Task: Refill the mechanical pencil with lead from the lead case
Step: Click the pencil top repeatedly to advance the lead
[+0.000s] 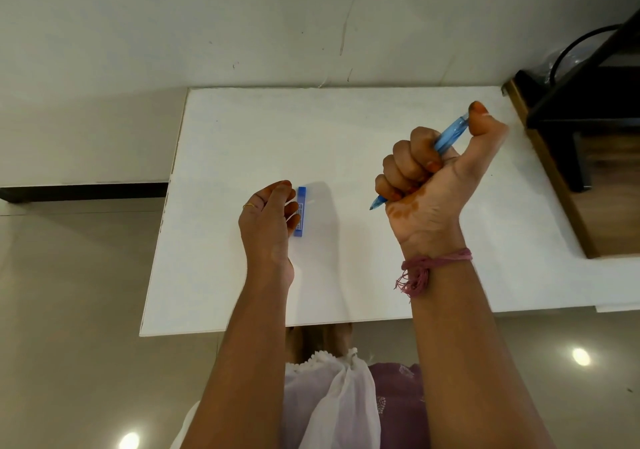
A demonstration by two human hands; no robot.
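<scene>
A translucent blue mechanical pencil (450,133) is gripped in the fist of my right hand (429,178), raised above the white table (346,129). Its tip points down-left below the fist and my thumb rests on its top end. A slim blue lead case (300,211) lies flat on the table near the middle. My left hand (268,220) rests beside it on the left, fingers curled and touching its left edge; I cannot tell whether they grip it.
A dark stand with a black cable (581,77) sits on a wooden surface (568,206) at the right edge of the table. The wall runs behind the table, and tiled floor lies to the left.
</scene>
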